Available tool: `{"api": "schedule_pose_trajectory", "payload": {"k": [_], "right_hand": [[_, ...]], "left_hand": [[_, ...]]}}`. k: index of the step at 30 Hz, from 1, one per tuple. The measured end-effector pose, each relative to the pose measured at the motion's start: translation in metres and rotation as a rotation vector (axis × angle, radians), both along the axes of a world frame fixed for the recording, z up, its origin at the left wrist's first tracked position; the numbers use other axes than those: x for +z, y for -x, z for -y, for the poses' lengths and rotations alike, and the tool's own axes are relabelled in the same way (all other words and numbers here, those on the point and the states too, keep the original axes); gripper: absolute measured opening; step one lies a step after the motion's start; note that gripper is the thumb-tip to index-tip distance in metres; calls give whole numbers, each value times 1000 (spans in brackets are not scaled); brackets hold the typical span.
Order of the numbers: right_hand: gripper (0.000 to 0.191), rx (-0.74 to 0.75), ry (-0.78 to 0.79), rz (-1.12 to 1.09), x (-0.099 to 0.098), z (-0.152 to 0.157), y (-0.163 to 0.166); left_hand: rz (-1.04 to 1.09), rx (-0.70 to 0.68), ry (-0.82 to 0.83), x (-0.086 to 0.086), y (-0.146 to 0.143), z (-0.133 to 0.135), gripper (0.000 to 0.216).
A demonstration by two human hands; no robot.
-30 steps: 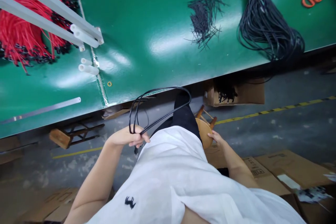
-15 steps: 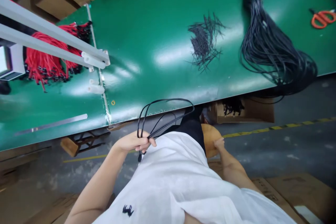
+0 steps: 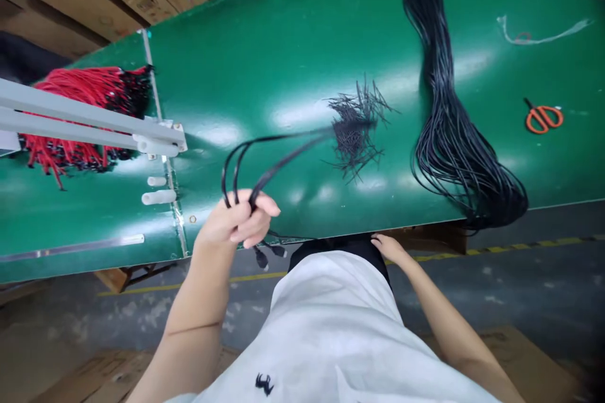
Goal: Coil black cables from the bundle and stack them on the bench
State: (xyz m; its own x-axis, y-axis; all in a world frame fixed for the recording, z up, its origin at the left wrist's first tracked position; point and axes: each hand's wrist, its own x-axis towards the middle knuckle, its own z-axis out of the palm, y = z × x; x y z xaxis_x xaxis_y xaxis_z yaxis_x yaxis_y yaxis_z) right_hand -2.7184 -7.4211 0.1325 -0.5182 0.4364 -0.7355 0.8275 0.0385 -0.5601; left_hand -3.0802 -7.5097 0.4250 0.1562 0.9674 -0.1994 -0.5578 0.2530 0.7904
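I have the left hand (image 3: 251,220) pinching looped black cable (image 3: 272,174), likely keeping its coils together (plugs (image 3: 261,258) dangle below). Whether the right hand (image 3: 389,249) grips anything, I cannot tell.

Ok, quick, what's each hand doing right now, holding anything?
Left hand: closed, holding looped thin black cables.
Right hand: beside the black cloth trousers; its grip cannot be told.

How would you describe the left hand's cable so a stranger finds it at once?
Start at the green table, then find the left hand near its front edge. The black cable loops forward from that hand, dark plugs hanging below. Unlike the thick black bundle lying on the table, it is held up in loose loops.
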Motion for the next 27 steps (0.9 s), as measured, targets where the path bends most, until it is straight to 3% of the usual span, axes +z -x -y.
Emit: {"api": "schedule_pose_trajectory", "payload": {"k": [3, 6, 11, 14, 17, 18, 20, 21, 23, 25, 27], "right_hand": [[23, -22, 77, -82, 16, -26, -4], [29, -137, 74, -149, 20, -25, -8], [38, -312, 82, -221, 19, 42, -12], [49, -343, 93, -330, 48, 94, 12], [90, -171, 97, -648, 96, 123, 65], [95, -61, 105, -771, 108, 126, 84], [84, 131, 169, -924, 118, 126, 108], [74, 174, 211, -909, 115, 125, 110], [55, 124, 245, -688, 92, 119, 89], [38, -138, 97, -213, 54, 108, 44], [36, -130, -9, -53, 10, 90, -6]], "left_hand": [[20, 52, -1, 4, -5, -21, 28], [41, 50, 26, -14, -16, -14, 28], [115, 90, 21, -40, -20, 34, 29], [172, 42, 15, -43, -27, 54, 29], [223, -35, 40, -37, -53, 59, 28], [229, -37, 53, -33, -63, 59, 27], [237, 7, 59, -25, -79, 55, 27], [241, 41, 49, -21, -83, 54, 26], [245, 92, 2, -18, -85, 52, 27], [210, 103, -9, -22, -82, 52, 28], [140, 128, 66, -32, -78, 50, 29]]}}
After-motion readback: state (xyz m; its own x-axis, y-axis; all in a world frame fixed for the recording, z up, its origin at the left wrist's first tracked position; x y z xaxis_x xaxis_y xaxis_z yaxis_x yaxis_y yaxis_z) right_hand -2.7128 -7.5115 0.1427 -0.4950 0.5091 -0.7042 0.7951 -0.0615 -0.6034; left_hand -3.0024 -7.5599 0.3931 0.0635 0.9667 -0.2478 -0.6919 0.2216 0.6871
